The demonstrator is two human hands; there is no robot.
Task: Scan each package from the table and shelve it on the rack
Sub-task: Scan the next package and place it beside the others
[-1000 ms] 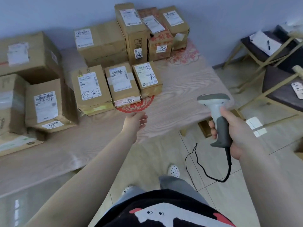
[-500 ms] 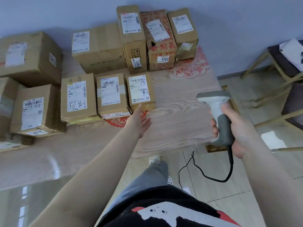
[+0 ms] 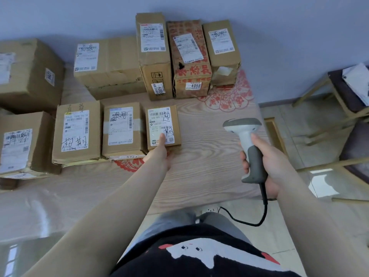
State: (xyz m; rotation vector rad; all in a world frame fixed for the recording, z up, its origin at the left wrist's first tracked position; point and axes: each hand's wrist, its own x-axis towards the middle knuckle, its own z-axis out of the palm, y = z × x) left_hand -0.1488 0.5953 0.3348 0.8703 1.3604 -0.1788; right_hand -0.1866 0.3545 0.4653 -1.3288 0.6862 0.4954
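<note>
Two hands: my left hand (image 3: pixel 159 154) grasps the small package (image 3: pixel 163 126), thumb on its white label, fingers at its near side; my right hand (image 3: pixel 267 166) is clenched round the scanner (image 3: pixel 246 140) handle.
Small package: on the tabletop (image 3: pixel 209 156), rightmost in the near row, just beside the middle box (image 3: pixel 121 128).
Writing: handwritten characters on the near-row labels; stickers "6085" (image 3: pixel 159 89) and "4068" (image 3: pixel 195 85) on the boxes behind.
Scanner: held over the tabletop's right edge.
</note>
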